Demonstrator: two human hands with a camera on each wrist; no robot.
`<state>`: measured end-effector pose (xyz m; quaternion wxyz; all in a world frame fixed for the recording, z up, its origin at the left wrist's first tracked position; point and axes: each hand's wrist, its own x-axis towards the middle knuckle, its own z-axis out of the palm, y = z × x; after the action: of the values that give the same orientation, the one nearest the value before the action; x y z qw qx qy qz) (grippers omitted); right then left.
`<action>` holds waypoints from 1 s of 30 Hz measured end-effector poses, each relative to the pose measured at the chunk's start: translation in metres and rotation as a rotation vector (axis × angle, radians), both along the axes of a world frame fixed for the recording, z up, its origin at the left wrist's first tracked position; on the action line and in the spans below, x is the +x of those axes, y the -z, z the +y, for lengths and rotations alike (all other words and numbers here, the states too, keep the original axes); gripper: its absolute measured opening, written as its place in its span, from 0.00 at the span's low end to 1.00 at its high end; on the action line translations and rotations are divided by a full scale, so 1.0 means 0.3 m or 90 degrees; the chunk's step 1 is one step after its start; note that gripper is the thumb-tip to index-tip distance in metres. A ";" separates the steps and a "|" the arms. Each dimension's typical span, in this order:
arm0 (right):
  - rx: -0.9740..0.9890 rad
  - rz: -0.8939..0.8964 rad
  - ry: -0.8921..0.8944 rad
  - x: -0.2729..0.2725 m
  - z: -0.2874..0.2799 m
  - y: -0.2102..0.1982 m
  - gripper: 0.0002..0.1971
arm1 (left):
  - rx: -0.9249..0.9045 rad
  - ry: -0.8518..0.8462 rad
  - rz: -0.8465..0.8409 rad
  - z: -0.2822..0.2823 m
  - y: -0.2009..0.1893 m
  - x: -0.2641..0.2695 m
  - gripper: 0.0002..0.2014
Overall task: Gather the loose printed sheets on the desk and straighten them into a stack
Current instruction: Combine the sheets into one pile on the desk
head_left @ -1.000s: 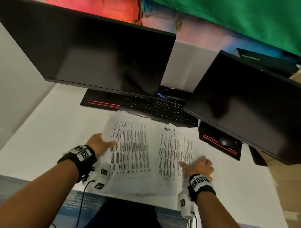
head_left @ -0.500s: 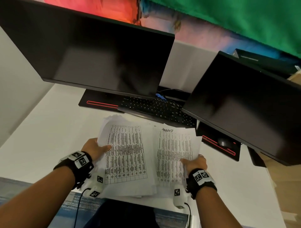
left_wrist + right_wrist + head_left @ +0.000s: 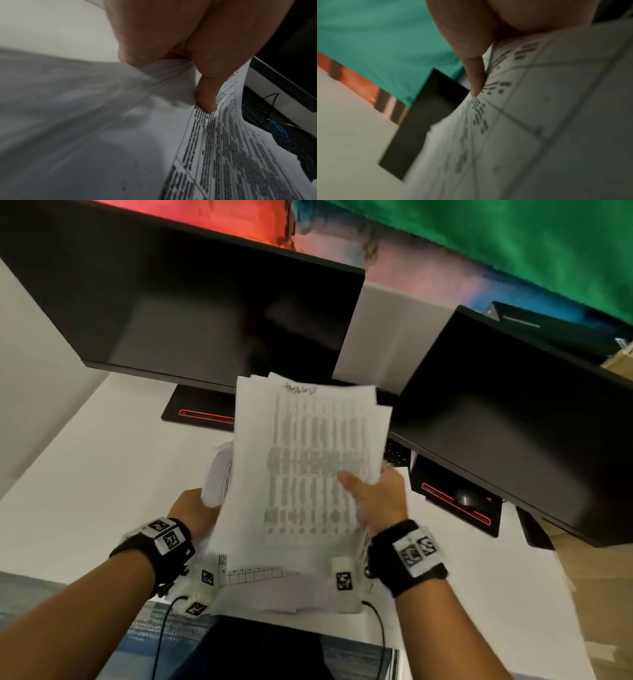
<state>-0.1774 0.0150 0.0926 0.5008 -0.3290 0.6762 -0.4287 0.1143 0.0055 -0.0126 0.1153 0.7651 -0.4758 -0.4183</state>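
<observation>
The left hand [image 3: 191, 508] and the right hand [image 3: 376, 501] are gripping the printed sheets [image 3: 305, 474] at both sides, thumbs on top, holding them raised above the tabletop [image 3: 102, 474]. The edges are looking uneven. I think it is best to loosen the fingers [image 3: 205, 94] slightly and tap the lower edge on the tabletop.

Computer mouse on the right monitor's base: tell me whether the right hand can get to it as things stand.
Probably not yet: the right hand grips the printed sheets. The computer mouse lies uncovered just to its right under the right monitor, so only the full hand blocks it.
</observation>
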 end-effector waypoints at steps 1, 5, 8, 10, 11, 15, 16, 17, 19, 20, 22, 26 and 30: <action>0.049 -0.004 -0.009 0.036 0.000 0.072 0.19 | 0.002 -0.007 0.007 0.000 -0.007 0.001 0.12; 0.162 0.115 -0.059 0.144 0.004 0.306 0.34 | 0.036 -0.119 0.089 -0.009 0.009 0.028 0.39; 0.165 0.279 -0.174 0.193 0.011 0.333 0.30 | 0.073 -0.215 0.234 -0.016 0.028 0.042 0.57; 0.132 0.336 -0.267 0.213 0.017 0.327 0.24 | 0.051 -0.132 0.180 -0.008 0.021 0.018 0.44; 0.107 0.332 -0.291 0.212 0.020 0.330 0.19 | 0.025 -0.065 0.111 -0.006 0.021 0.003 0.35; 0.178 0.435 -0.156 0.031 0.039 0.369 0.27 | -0.015 -0.013 -0.015 -0.014 0.057 -0.015 0.21; 0.230 0.517 -0.075 -0.051 0.057 0.374 0.33 | -0.017 -0.017 -0.012 -0.018 0.065 -0.008 0.21; 0.289 0.570 -0.007 -0.134 0.078 0.386 0.38 | -0.023 -0.014 -0.007 -0.016 0.068 -0.004 0.21; 0.371 0.554 0.059 -0.260 0.112 0.399 0.48 | -0.027 -0.010 -0.002 -0.014 0.072 0.002 0.21; 0.386 0.539 0.046 -0.294 0.119 0.400 0.53 | -0.025 -0.011 -0.001 -0.014 0.072 0.002 0.21; 0.356 0.529 -0.015 -0.325 0.116 0.416 0.56 | -0.024 -0.006 -0.002 -0.015 0.069 0.001 0.20; 0.288 0.430 -0.024 -0.338 0.077 0.433 0.58 | -0.029 0.012 -0.018 -0.015 0.067 0.002 0.20; 0.330 0.384 0.055 -0.351 0.056 0.418 0.51 | -0.027 0.021 -0.033 -0.015 0.060 0.007 0.18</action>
<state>-0.2826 0.0318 -0.0329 0.3275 -0.2741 0.8918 -0.1491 0.1163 0.0011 -0.0307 0.1122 0.7650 -0.4998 -0.3903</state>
